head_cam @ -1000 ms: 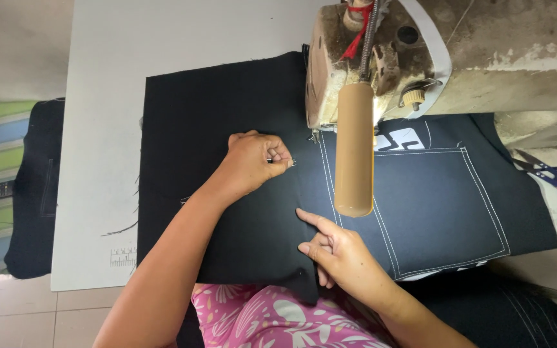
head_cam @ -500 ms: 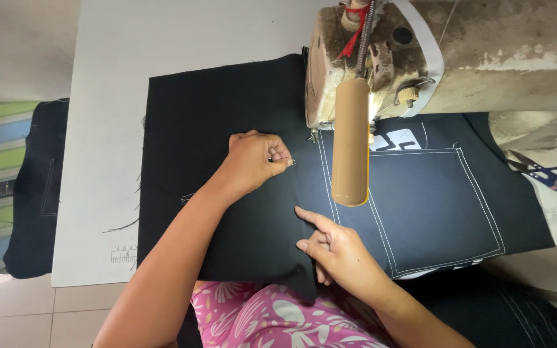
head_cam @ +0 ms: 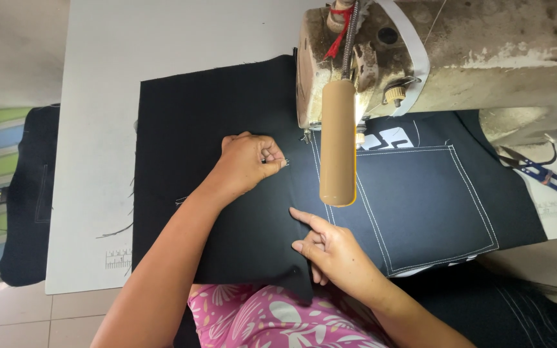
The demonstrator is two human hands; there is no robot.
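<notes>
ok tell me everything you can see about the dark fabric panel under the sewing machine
The dark fabric panel is near-black woven cloth lying flat on the white table, its far right part running under the sewing machine. A patch pocket outlined in double white stitching sits on its right half. Loose threads trail off the left edge. The left hand presses it near the needle, the right hand holds the near edge, which hangs over the table toward the lap.

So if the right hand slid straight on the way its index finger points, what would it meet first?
The right hand lies on the black fabric, index finger aimed up-left. That line leads toward the left hand, fisted on the same cloth. Only bare fabric lies between, so the left hand would likely be met first.
</notes>
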